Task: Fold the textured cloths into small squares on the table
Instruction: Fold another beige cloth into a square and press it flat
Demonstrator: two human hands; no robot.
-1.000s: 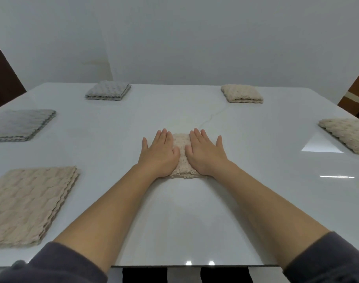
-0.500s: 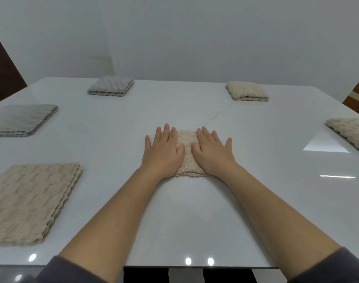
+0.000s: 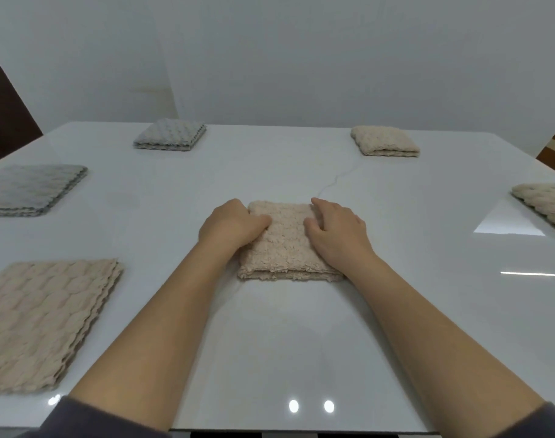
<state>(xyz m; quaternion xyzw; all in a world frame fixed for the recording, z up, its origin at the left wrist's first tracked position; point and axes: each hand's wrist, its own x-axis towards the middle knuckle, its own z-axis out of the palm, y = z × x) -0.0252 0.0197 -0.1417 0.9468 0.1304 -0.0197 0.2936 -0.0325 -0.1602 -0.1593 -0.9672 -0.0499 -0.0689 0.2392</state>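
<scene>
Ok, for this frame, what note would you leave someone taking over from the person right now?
Left hand: fingers curled, gripping the left edge of the centre cloth.
Right hand: fingers curled on its far right corner.
Done: centre cloth looks folded small; a small grey square and a small beige square lie at the far side of the table.
Left: the larger grey stack and beige stack on the left look unfolded; the right-edge cloth is cut off, cannot tell.
</scene>
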